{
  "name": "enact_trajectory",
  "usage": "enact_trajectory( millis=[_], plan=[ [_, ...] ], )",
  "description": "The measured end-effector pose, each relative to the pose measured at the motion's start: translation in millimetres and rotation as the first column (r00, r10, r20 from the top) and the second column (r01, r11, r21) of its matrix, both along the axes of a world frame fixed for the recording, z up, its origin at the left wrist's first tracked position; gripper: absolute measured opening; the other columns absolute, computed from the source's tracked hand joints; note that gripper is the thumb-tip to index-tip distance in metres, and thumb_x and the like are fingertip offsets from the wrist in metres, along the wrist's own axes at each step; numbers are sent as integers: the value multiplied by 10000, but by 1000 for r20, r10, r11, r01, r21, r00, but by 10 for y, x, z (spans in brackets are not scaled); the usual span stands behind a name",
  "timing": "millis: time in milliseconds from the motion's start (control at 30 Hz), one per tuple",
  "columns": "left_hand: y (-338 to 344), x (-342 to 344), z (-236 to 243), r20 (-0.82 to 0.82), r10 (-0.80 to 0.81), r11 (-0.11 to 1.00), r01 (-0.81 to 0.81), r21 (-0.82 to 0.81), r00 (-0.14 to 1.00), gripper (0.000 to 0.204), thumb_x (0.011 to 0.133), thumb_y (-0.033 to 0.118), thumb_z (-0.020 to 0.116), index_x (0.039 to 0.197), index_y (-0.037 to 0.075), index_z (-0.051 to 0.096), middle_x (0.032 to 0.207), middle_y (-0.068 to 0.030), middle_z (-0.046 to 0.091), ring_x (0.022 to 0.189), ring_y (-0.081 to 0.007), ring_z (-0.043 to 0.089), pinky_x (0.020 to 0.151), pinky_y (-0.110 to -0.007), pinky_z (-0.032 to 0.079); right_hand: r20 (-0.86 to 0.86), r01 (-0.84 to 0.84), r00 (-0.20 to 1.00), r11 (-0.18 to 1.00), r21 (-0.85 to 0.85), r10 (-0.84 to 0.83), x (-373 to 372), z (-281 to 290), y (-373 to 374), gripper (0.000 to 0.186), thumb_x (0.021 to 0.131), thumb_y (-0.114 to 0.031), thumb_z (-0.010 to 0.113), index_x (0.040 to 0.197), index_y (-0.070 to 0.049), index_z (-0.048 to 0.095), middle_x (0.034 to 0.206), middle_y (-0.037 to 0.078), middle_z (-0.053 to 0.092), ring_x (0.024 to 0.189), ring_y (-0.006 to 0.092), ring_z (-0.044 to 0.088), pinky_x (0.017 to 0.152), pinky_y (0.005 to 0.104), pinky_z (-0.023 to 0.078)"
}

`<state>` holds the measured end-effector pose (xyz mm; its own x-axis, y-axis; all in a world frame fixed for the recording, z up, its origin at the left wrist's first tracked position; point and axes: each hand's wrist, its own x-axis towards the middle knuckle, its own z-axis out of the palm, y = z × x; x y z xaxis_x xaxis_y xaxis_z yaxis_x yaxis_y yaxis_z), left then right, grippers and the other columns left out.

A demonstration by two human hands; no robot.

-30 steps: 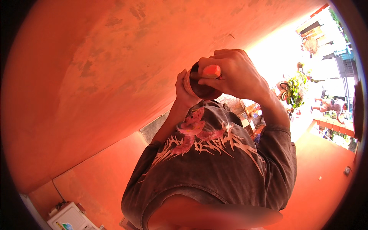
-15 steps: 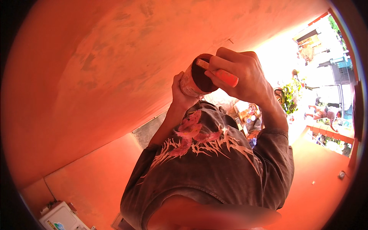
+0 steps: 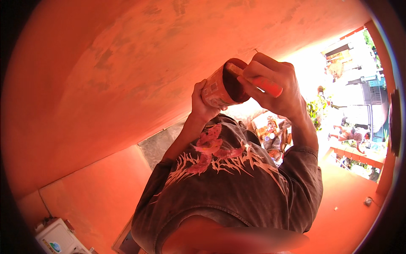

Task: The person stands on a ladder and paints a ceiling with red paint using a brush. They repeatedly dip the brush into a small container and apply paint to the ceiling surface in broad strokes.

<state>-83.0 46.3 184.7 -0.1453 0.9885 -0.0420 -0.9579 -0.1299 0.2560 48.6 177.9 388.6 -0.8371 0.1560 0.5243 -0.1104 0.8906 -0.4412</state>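
My left hand is wrapped round the side and base of a paint can, which tilts with its mouth toward the right. The can's inside is dark reddish, with a pale label on its outer side. In my right hand is a paintbrush with a red-orange handle, gripped in closed fingers. Its head end reaches into the can's mouth; the bristle tips are hidden inside. Both hands are up in front of my chest, close to an orange wall with darker, patchy marks.
Assorted items lie low behind my right forearm. A leafy plant stands in the bright opening at right, where another person bends near an orange ledge. A white boxy unit is at lower left.
The can and both hands have shifted slightly to the right in the picture, and more of the can's label shows. The brush remains in the can's mouth.
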Motion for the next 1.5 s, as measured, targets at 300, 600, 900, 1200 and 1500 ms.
enact_trajectory(
  millis=[300,600,900,1200,1500],
  plan=[
    [-66,31,245,18,116,952,-106,-287,993,561,944,573,435,1293,166,599,1151,-59,696,898,-261,680,584,-412,499,64,-142,985,970,-196,157,25,260,148,58,809,-69,765,831,-46,716,731,55,647,664,219,624,604,319,480],
    [-109,-148,125,63,40,988,-30,-153,997,535,960,552,421,1250,151,626,1086,-65,713,885,-280,686,584,-437,516,242,-357,866,879,-316,438,-207,326,213,194,901,-129,656,734,-36,618,695,73,655,648,232,643,585,340,501],
    [-151,-178,-52,31,58,990,-53,-129,998,619,945,515,465,1358,60,548,1298,-131,633,1136,-294,641,932,-485,542,564,-293,732,923,-248,383,-480,627,156,112,633,-79,639,691,-36,553,622,112,573,574,319,566,532,404,427],
    [-42,-149,-162,104,-22,998,15,62,994,556,966,441,473,1354,52,556,1295,-119,647,1162,-282,641,988,-478,531,711,-223,662,968,-117,238,-580,780,26,173,575,-80,672,655,-40,524,553,101,552,515,322,565,493,381,422],
    [-42,-52,34,94,8,991,5,-132,996,498,955,439,507,1294,81,576,1137,-110,696,888,-285,706,589,-435,570,677,-241,708,970,-37,202,-563,787,-18,185,570,-91,690,634,-41,523,531,104,544,504,324,556,483,381,412]
  ],
)
